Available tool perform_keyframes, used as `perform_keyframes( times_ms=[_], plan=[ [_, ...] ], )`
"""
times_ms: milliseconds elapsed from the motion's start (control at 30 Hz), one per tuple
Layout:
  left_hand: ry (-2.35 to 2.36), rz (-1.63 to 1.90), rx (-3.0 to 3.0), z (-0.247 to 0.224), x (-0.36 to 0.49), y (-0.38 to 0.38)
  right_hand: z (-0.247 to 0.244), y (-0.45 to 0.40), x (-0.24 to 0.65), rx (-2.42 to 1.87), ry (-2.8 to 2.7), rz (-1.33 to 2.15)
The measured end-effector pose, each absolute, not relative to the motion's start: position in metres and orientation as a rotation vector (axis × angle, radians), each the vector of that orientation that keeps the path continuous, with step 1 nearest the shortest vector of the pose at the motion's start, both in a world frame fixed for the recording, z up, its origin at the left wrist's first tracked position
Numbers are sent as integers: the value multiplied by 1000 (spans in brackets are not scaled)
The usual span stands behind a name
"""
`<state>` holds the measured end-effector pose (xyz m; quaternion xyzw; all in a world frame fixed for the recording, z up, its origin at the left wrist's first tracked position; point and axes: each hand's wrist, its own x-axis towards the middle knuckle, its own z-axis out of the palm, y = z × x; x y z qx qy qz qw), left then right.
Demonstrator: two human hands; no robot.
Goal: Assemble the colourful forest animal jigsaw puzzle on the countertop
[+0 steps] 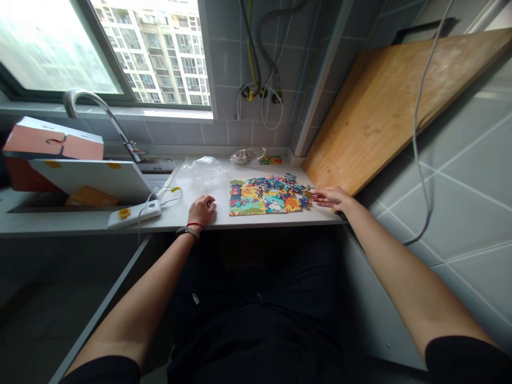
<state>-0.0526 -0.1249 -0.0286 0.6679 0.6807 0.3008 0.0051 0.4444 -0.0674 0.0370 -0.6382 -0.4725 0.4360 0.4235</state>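
My right hand (pixel 333 198), fingers spread, touches the jigsaw puzzle (pixel 266 196); my left hand (pixel 202 209) lies curled shut on the counter (pixel 280 220). A stray finger could scatter loose pieces (pixel 298 186).

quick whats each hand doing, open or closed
Left hand: loosely closed on the counter, holding nothing visible.
Right hand: open, fingers stretched to the edge of the jigsaw puzzle, nothing visibly held.
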Motion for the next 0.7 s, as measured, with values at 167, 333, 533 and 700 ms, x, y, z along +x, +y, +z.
perform_keyframes(
  times_ms=[167,333,533,700],
  plan=[
    [2114,948,2084,-28,-52,-127,26,-89,391,-1378,-1489,1092],
    [2107,953,2085,-26,-50,-130,8,-88,324,-1213,-1795,932],
    [2070,946,2129,-25,-49,-130,-7,-64,298,-1095,-1953,797],
    [2020,930,2163,-29,-52,-130,-31,-55,303,-1098,-1960,738]
  ],
)
